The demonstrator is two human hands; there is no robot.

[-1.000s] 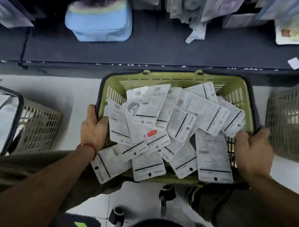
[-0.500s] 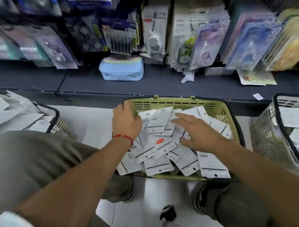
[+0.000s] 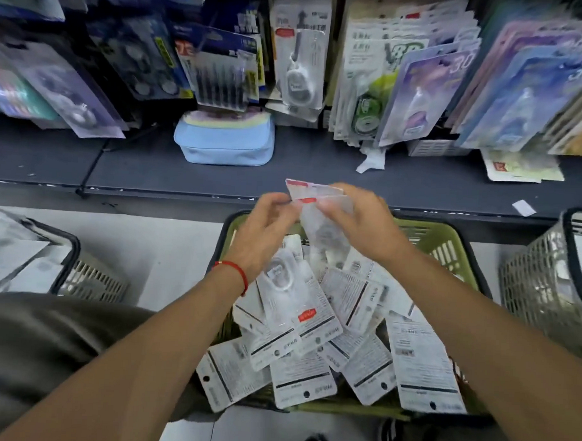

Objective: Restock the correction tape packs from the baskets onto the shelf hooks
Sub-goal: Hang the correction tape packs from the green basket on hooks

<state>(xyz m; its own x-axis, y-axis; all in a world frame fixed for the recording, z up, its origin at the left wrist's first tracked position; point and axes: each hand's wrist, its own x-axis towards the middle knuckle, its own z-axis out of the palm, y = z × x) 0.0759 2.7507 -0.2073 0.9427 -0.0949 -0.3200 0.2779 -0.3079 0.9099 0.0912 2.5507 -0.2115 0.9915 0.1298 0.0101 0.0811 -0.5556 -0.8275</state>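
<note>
Both hands raised over the olive-green plastic basket [image 3: 445, 238], left hand [image 3: 266, 231] and right hand [image 3: 363, 223] with fingers pinched on a few clear red-tabbed correction tape packs [image 3: 317, 201]. Best squared together, hang holes aligned, before lifting toward the grey-pack shelf hook [image 3: 302, 14].

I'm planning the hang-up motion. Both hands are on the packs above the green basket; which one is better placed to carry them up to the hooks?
Probably the right hand: it wraps the packs from the side, while the left hand only pinches their top edge.
</note>
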